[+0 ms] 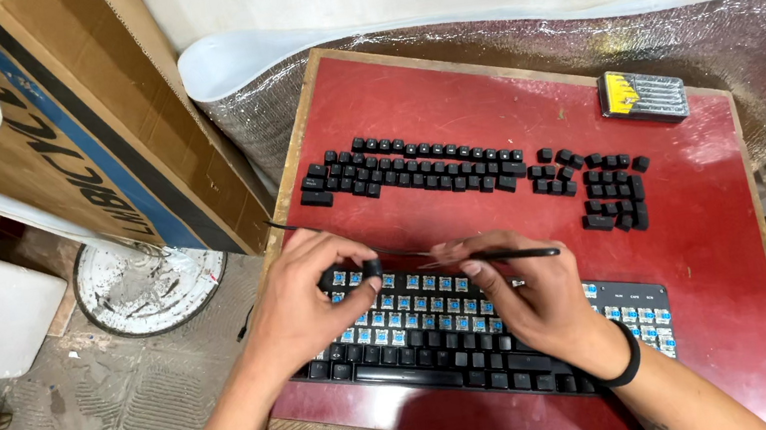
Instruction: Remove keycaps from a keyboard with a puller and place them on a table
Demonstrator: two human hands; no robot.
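Overhead, looking down on a small red table [707,217] with a wooden rim. Keyboard [442,338] lies along the near edge, black, with many caps already off its upper rows so the blue switches [416,303] show. Lower rows are capped.

Left hand [300,303]: fingers curled, thumb and forefinger pinched on one black keycap [372,268], held just above the keyboard's upper left corner. Hand closed on the cap, rest of the fingers folded under.

Right hand [527,300]: resting over the middle of the keyboard, fingers closed around a thin black tool [510,255]. Tool runs roughly level, its handle end sticking out to the right past the hand, its metal tip pointing left toward the held cap. Whether tip and cap touch, cannot tell. Black band [625,366] on the right wrist.

Loose keycaps [417,171] are set out on the table beyond the keyboard, arranged in rows like the board's own layout; a smaller cluster [602,187] sits to their right, apart.

Far right corner: a flat grey case [643,95] with yellow at one end.

Off the table: silver foil sheet [499,46] behind, cardboard [88,138] leaning at left, a fan base [146,286] on the floor.
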